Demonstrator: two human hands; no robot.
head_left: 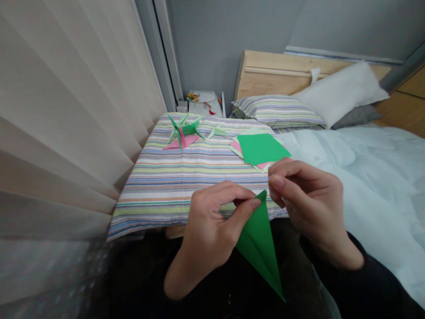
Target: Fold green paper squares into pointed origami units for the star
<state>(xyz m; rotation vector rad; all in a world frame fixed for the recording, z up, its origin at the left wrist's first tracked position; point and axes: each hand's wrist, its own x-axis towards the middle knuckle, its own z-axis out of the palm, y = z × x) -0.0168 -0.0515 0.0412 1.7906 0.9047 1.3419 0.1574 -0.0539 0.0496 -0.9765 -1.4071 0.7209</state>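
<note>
A sheet of green origami paper, folded into a long triangle, hangs over my lap with one point upward and another pointing down. My left hand pinches it close to the upper tip, between thumb and forefinger. Just right of that tip, and apart from it, is my right hand. Its fingers are curled with the thumb against them, and nothing shows in its grasp.
Folded paper pieces in green and pink lie at the far left of the striped cloth, near a pale green folded piece. A stack of coloured sheets is farther right. A curtain borders the left; a bed the right.
</note>
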